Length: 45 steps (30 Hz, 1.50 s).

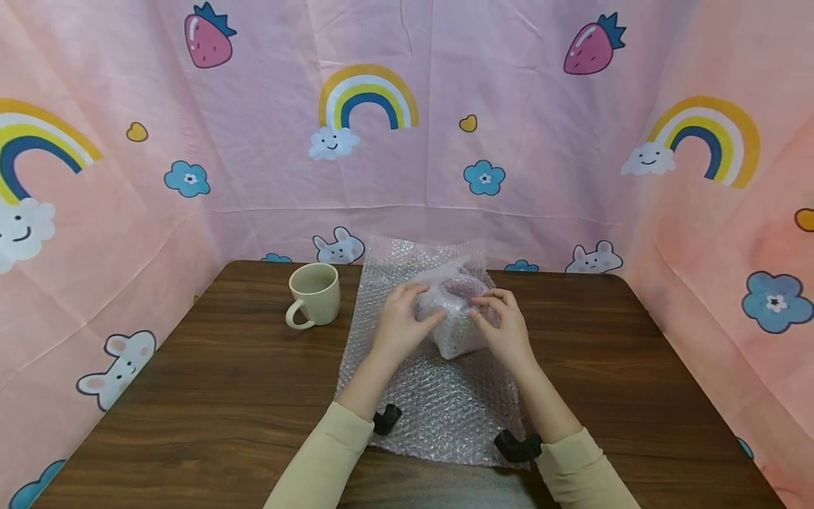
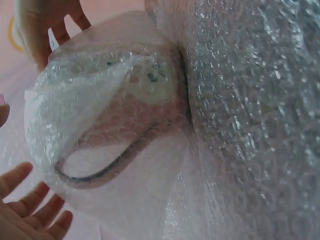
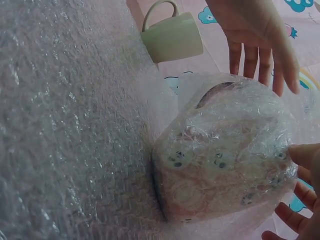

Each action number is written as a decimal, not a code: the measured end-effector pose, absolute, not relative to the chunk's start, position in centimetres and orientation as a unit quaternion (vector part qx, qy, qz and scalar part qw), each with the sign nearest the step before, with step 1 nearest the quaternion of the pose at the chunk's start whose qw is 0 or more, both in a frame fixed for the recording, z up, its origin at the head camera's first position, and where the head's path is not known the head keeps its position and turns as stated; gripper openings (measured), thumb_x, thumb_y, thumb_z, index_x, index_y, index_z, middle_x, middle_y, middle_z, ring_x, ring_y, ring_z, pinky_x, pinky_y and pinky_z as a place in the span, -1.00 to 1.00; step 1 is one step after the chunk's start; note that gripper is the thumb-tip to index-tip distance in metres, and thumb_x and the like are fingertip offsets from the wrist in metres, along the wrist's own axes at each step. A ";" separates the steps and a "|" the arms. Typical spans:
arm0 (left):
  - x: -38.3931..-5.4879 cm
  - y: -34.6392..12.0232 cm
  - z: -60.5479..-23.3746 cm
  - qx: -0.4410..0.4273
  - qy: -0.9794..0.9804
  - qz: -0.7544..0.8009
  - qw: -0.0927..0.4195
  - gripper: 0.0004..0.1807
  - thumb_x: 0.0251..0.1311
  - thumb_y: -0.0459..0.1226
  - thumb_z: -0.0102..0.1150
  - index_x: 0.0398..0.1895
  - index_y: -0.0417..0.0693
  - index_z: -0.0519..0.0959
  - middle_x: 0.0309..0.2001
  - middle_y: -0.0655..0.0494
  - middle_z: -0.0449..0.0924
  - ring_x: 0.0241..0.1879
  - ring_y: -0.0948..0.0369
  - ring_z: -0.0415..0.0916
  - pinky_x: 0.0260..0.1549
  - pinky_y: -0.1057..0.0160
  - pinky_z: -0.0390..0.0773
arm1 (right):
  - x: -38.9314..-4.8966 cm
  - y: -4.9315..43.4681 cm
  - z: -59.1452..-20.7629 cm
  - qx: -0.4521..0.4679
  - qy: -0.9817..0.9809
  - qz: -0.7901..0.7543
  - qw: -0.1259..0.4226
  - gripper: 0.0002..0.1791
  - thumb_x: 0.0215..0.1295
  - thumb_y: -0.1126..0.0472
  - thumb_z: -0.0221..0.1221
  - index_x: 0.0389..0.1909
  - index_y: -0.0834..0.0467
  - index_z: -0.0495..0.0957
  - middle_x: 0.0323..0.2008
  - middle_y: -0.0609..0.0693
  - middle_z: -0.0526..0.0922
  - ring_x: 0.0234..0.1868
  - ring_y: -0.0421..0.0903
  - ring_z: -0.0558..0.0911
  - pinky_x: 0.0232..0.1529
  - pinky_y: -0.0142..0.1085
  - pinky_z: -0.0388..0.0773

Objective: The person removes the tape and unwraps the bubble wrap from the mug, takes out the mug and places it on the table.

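A pink patterned mug lies wrapped in clear bubble wrap, its handle showing through the layers. In the head view this bundle stands on a spread bubble wrap sheet. My left hand is at its left side, thumb towards the front, fingers extended and spread. On the other side, my right hand has its thumb and fingers loosely bent near the wrapping. The right thumb appears to touch the wrap in the right wrist view. Neither hand visibly grips the bundle.
A pale green mug stands on the wooden table, left of the sheet. Black wrist camera mounts hang under both wrists. A patterned pink cloth surrounds the table's back and sides.
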<state>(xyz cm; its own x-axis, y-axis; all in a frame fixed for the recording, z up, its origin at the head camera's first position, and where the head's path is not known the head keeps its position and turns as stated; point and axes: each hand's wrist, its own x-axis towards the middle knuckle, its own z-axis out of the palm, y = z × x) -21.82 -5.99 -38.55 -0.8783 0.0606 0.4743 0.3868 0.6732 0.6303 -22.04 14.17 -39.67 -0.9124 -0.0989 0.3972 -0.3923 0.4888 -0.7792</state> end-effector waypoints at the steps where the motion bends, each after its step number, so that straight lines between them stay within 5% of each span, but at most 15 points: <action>1: -21.8 -5.8 -38.4 -0.118 -0.899 -0.372 0.198 -0.29 0.01 0.10 0.38 0.17 -0.10 0.51 0.22 -0.01 0.40 0.20 -0.02 0.34 0.05 -0.11 0.42 | -22.0 14.2 -39.7 0.145 -0.849 0.485 0.152 -0.70 0.29 0.20 0.25 -0.02 0.25 0.61 0.14 0.11 0.35 0.17 0.09 0.35 0.07 0.09 0.35; 5: -21.9 -5.2 -38.2 -0.106 -0.922 -0.333 0.165 -0.12 -0.03 0.22 0.32 0.28 -0.11 0.41 0.31 -0.04 0.30 0.26 -0.06 0.26 0.07 -0.22 0.35 | -22.0 14.2 -39.8 0.144 -0.850 0.483 0.155 -0.71 0.30 0.20 0.24 -0.02 0.25 0.61 0.14 0.12 0.35 0.17 0.10 0.35 0.07 0.08 0.35; 14: -22.2 -4.3 -38.4 -0.102 -0.937 -0.304 0.140 0.00 0.01 0.25 0.28 0.37 -0.20 0.26 0.32 -0.12 0.27 0.29 -0.09 0.22 0.10 -0.15 0.36 | -22.0 14.3 -39.6 0.146 -0.852 0.480 0.149 -0.69 0.30 0.19 0.24 -0.01 0.26 0.61 0.15 0.11 0.34 0.20 0.12 0.33 0.11 0.13 0.32; 38: -21.2 -5.3 -38.6 -0.071 -0.917 -0.365 0.142 -0.13 -0.08 0.05 0.36 0.28 -0.18 0.33 0.27 -0.03 0.27 0.08 -0.07 0.41 -0.08 -0.09 0.51 | -22.0 14.3 -39.9 0.141 -0.853 0.476 0.159 -0.74 0.28 0.21 0.26 -0.06 0.24 0.64 0.12 0.09 0.38 0.16 0.09 0.37 0.07 0.09 0.34; 45: -20.6 -6.5 -38.7 -0.069 -0.916 -0.380 0.109 -0.12 -0.10 0.00 0.36 0.30 -0.15 0.26 0.29 -0.04 0.25 0.05 -0.12 0.42 -0.09 -0.11 0.50 | -22.0 14.4 -39.8 0.145 -0.850 0.480 0.162 -0.73 0.28 0.20 0.25 -0.06 0.25 0.63 0.11 0.08 0.38 0.16 0.09 0.37 0.06 0.10 0.34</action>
